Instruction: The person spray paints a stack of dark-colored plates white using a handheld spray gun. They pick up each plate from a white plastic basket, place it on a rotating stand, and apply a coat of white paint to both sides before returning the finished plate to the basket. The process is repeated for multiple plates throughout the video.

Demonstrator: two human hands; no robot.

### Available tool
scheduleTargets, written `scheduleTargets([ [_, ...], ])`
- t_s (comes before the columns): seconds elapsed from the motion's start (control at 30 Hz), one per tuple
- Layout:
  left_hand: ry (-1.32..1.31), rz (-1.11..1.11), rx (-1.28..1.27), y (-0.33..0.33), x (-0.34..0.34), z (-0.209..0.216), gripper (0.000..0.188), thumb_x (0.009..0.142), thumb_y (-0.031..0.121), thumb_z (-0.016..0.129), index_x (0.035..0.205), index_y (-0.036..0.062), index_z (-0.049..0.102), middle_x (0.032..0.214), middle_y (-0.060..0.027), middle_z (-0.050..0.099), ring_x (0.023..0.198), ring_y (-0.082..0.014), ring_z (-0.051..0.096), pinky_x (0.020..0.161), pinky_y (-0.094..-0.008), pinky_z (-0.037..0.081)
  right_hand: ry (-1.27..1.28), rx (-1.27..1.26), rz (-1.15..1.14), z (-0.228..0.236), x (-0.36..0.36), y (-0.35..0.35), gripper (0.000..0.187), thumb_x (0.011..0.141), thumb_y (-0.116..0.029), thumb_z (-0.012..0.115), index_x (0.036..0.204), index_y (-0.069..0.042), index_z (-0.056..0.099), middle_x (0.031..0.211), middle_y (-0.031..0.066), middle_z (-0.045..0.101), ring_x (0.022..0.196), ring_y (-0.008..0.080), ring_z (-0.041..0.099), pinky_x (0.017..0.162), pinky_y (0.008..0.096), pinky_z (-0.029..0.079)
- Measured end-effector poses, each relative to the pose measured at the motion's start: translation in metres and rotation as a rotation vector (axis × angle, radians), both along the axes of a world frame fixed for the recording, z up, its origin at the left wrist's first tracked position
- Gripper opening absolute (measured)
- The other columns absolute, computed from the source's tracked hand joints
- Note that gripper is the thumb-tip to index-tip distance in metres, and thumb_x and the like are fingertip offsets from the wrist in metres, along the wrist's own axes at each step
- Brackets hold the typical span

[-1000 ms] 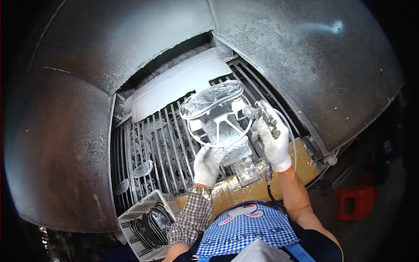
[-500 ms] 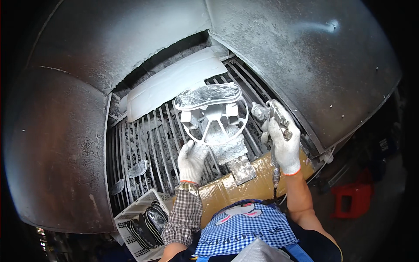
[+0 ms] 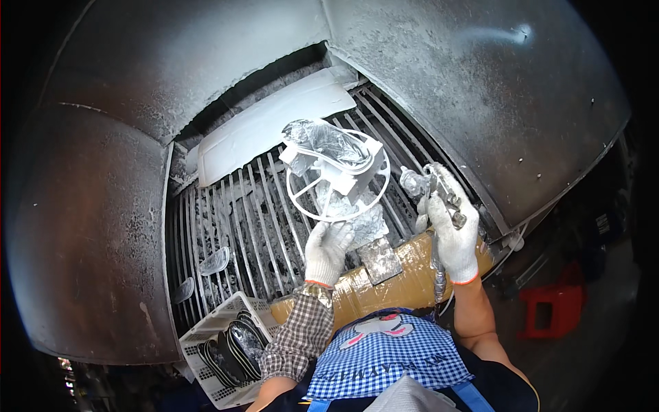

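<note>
My left hand (image 3: pixel 329 251), in a white knit glove, has its fingers at the near rim of a white spoked wheel (image 3: pixel 304 211) and seems to grip it. On blocks above the wheel rests a shoe sole (image 3: pixel 328 142) with a white edge, its top covered in crinkled clear film. To the right, my gloved right hand (image 3: pixel 456 237) is closed around a metal spray gun (image 3: pixel 414 183) whose front points toward the wheel. A hose hangs from the gun's lower end. What holds the wheel up is mostly hidden; greyish, powder-coated material lies beneath it.
Metal bars (image 3: pixel 264 199) form a grate under the wheel, between tall metal walls (image 3: pixel 89 226). A white sheet (image 3: pixel 268 127) lies at the back. Two clear, sole-shaped pieces (image 3: pixel 215 261) lie left. A white basket (image 3: pixel 257 310) holds several dark soles. Brown-taped padding (image 3: pixel 319 302) lines the front edge.
The wheel has turned, so the sole now slants from upper left to lower right. My left hand has moved right along the near rim. The spray gun has shifted slightly down.
</note>
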State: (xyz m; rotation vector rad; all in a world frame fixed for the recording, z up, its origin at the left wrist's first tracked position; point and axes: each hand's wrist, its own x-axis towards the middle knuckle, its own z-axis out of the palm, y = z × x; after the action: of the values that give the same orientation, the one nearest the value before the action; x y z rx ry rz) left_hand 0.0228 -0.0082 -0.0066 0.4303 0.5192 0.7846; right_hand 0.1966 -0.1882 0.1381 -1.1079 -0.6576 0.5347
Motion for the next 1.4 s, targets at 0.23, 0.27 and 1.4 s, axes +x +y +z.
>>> scheduleTargets([
  [0.23,-0.014,-0.008,0.026,0.000,-0.001,0.011,0.042,0.103,0.026,0.055,0.133,-0.0026,0.056,0.133,-0.0243,0.062,0.124,-0.0379,0.060,0.101,-0.0488,0.053,-0.033,-0.042,0.032,-0.005,-0.004,-0.003,0.049,0.101,-0.009,0.062,0.144,0.010,0.050,0.119,0.0094,0.065,0.079,0.0060,0.062,0.070,0.0210,0.051],
  [0.27,-0.023,0.000,0.019,0.004,-0.004,0.006,0.043,0.102,0.027,0.056,0.132,-0.0028,0.057,0.133,-0.0241,0.062,0.123,-0.0375,0.060,0.100,-0.0489,0.053,-0.014,-0.039,0.026,-0.004,-0.002,-0.002,0.048,0.101,-0.009,0.062,0.144,0.010,0.050,0.122,0.0101,0.064,0.080,0.0065,0.063,0.070,0.0210,0.052],
  [1.4,0.021,0.061,0.052,0.023,-0.030,-0.003,0.057,0.102,0.036,0.055,0.144,-0.0026,0.049,0.141,-0.0254,0.056,0.129,-0.0394,0.056,0.107,-0.0495,0.047,-0.099,0.026,-0.040,-0.005,0.001,0.043,0.050,0.101,-0.007,0.062,0.147,0.007,0.047,0.095,0.0019,0.067,0.070,0.0036,0.057,0.063,0.0191,0.048],
])
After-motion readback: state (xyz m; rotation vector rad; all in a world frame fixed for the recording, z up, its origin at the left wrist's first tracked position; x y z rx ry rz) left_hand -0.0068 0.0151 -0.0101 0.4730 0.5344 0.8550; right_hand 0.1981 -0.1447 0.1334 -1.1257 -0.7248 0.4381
